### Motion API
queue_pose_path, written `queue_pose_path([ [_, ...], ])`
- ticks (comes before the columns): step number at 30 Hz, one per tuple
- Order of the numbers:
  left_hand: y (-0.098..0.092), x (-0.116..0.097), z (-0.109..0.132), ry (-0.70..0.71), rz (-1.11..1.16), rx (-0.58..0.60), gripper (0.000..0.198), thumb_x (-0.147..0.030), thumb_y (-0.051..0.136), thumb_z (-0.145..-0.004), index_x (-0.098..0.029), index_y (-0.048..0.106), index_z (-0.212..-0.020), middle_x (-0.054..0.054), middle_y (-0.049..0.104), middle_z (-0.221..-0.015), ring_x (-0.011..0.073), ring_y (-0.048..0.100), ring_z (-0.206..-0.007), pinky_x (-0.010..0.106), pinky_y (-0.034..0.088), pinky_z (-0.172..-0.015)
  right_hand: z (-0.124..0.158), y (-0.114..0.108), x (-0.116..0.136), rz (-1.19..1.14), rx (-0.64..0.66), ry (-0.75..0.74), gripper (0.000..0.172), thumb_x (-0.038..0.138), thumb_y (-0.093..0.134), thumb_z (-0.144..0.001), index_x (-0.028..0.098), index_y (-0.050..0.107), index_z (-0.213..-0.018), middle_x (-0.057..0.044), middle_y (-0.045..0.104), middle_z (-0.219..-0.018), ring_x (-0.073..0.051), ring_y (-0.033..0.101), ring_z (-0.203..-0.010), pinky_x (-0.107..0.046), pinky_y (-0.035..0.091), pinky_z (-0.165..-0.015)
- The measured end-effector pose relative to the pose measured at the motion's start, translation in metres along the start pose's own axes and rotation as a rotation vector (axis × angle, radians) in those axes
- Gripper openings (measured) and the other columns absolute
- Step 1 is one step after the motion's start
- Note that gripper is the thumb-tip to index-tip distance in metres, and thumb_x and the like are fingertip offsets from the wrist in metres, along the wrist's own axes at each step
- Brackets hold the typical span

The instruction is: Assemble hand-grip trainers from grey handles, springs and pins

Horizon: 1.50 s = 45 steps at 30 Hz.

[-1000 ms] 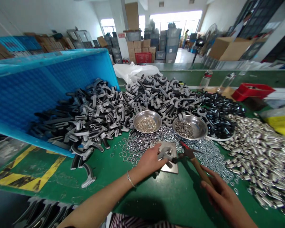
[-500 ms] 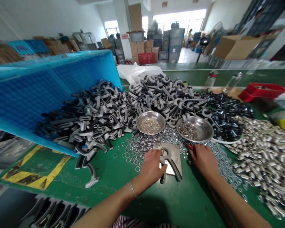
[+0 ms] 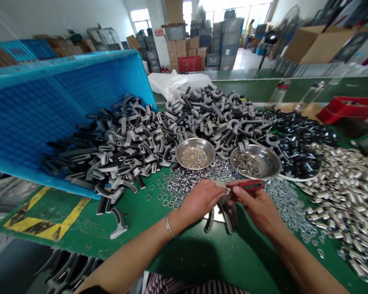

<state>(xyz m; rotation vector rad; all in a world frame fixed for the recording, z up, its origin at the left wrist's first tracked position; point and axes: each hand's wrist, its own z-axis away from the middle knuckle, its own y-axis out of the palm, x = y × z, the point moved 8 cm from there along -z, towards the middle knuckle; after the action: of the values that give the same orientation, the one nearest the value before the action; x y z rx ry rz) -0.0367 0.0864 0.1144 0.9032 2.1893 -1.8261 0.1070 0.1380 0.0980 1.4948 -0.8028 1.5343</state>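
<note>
My right hand (image 3: 256,207) grips a screwdriver with a red handle (image 3: 254,185), its tip end pointing left toward my left fingers. My left hand (image 3: 199,200) is closed over the upper part of a grey-and-black curved handle piece (image 3: 228,223), whose two legs spread toward me. That piece rests on a small metal plate (image 3: 218,215), mostly covered by my hands. What lies between my fingertips is too small and hidden to make out. Just beyond stand a steel bowl (image 3: 179,153) of tiny brass-coloured parts and another steel bowl (image 3: 271,163) of small metal pins.
A tipped blue crate (image 3: 64,94) spills grey-and-black handles (image 3: 135,139) across the green table (image 3: 135,228). Metal rings (image 3: 171,194) lie around the plate. Black parts (image 3: 300,139), silver pieces (image 3: 349,183) and a red bin (image 3: 346,110) are on the right.
My right hand has lifted the screwdriver from the table and brought it left to the handle piece. My left hand has shifted over that piece's upper part. The view has tilted slightly down.
</note>
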Motion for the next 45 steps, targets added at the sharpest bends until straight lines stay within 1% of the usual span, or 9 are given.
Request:
queue_pose_path([
  [4,0.01,0.036,0.025,-0.264,-0.01,-0.077,0.03,-0.031,0.039,-0.102,-0.021,0.067,-0.105,0.006,0.067,-0.096,0.0201,0.059,-0.092,0.036,0.046,-0.09,-0.01,-0.014,-0.019,0.015,-0.162,-0.051,0.029,0.05,0.06,-0.091,0.022,0.059,-0.097,-0.008,0.075,-0.094,-0.022,0.072,-0.072,-0.037,0.06,-0.065],
  [7,0.023,0.037,0.048,-0.368,-0.001,-0.135,0.035,-0.043,0.056,-0.094,-0.018,0.059,-0.119,0.01,0.062,-0.118,0.026,0.053,-0.112,0.044,0.04,-0.102,-0.01,-0.012,-0.036,0.207,-0.165,-0.03,0.031,0.056,0.054,-0.092,0.025,0.053,-0.094,-0.008,0.076,-0.084,-0.023,0.07,-0.062,-0.038,0.059,-0.059],
  [10,0.042,0.027,0.056,-0.391,0.021,-0.087,0.059,-0.049,0.073,-0.079,-0.017,0.053,-0.124,0.012,0.056,-0.127,0.0313,0.045,-0.122,0.05,0.036,-0.105,-0.01,0.0,-0.05,0.365,-0.125,-0.021,0.032,0.057,0.048,-0.094,0.025,0.053,-0.09,-0.007,0.075,-0.077,-0.023,0.068,-0.058,-0.038,0.057,-0.059],
  [22,0.05,0.033,0.051,-0.406,0.062,-0.043,0.047,-0.047,0.072,-0.08,-0.023,0.057,-0.118,0.007,0.057,-0.116,0.0286,0.048,-0.113,0.045,0.037,-0.099,-0.01,0.017,-0.045,0.834,-0.096,-0.173,0.034,0.053,0.038,-0.098,0.023,0.053,-0.09,-0.009,0.073,-0.073,-0.027,0.07,-0.065,-0.035,0.051,-0.063],
  [26,0.051,0.031,0.052,-0.397,0.053,-0.043,0.041,-0.044,0.069,-0.083,-0.021,0.058,-0.115,0.007,0.057,-0.116,0.028,0.048,-0.111,0.045,0.037,-0.099,-0.013,0.049,-0.034,1.139,0.085,-0.287,0.034,0.045,0.04,-0.098,0.016,0.059,-0.094,-0.014,0.072,-0.075,-0.03,0.071,-0.067,-0.035,0.05,-0.058],
  [30,0.05,0.032,0.051,-0.417,0.03,-0.042,0.044,-0.046,0.069,-0.082,-0.02,0.057,-0.117,0.009,0.057,-0.118,0.0298,0.048,-0.111,0.046,0.038,-0.096,-0.048,0.051,-0.015,0.861,0.135,-0.237,0.033,0.044,0.055,-0.09,0.014,0.066,-0.084,-0.002,0.071,-0.059,-0.017,0.065,-0.048,-0.025,0.051,-0.047],
  [34,0.05,0.032,0.049,-0.396,0.045,-0.02,0.046,-0.044,0.071,-0.081,-0.022,0.058,-0.118,0.008,0.057,-0.118,0.0289,0.048,-0.111,0.045,0.038,-0.096,-0.073,0.02,-0.014,0.564,0.033,-0.126,0.053,0.051,0.023,-0.101,0.02,0.06,-0.077,0.002,0.068,-0.052,-0.012,0.057,-0.037,-0.023,0.051,-0.04],
  [40,0.05,0.034,0.049,-0.398,0.074,-0.008,0.043,-0.043,0.07,-0.082,-0.02,0.057,-0.117,0.007,0.056,-0.119,0.028,0.047,-0.112,0.043,0.037,-0.095,-0.034,-0.002,-0.059,0.201,0.032,0.033,0.03,0.054,0.056,-0.092,0.025,0.05,-0.091,-0.002,0.074,-0.076,-0.019,0.068,-0.057,-0.032,0.058,-0.056],
  [45,0.051,0.034,0.048,-0.414,0.083,0.014,0.042,-0.043,0.069,-0.083,-0.021,0.057,-0.116,0.007,0.056,-0.12,0.0277,0.046,-0.113,0.042,0.036,-0.096,-0.016,-0.006,-0.067,0.292,-0.049,-0.043,0.029,0.053,0.053,-0.094,0.025,0.049,-0.096,-0.002,0.073,-0.076,-0.021,0.069,-0.06,-0.034,0.057,-0.06],
])
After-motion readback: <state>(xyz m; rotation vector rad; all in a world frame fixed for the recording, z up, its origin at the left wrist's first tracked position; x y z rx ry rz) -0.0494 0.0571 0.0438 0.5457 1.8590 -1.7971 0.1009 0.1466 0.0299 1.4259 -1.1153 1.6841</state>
